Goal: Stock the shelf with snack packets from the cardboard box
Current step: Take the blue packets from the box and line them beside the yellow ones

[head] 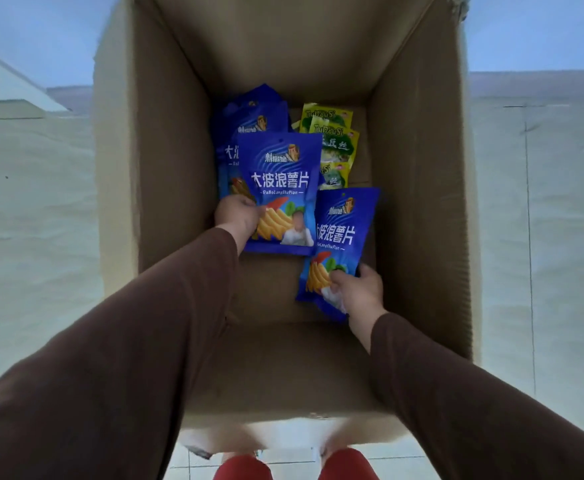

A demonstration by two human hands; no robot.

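Inside the tall brown cardboard box (166, 168), the left hand (236, 214) is pinching one glossy blue snack packet (281, 188) and the right hand (359, 292) another (344, 237), likely the picking-up step, with lifting both out next.

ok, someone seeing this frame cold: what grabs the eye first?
The two bright blue chip packets deep in the open cardboard box: the left hand grips the blue packet in the middle by its lower left edge, and the right hand pinches the second blue packet at its bottom, near the right wall. Behind them, yellow-green packets lie at the far right of the box floor, beside more blue ones.
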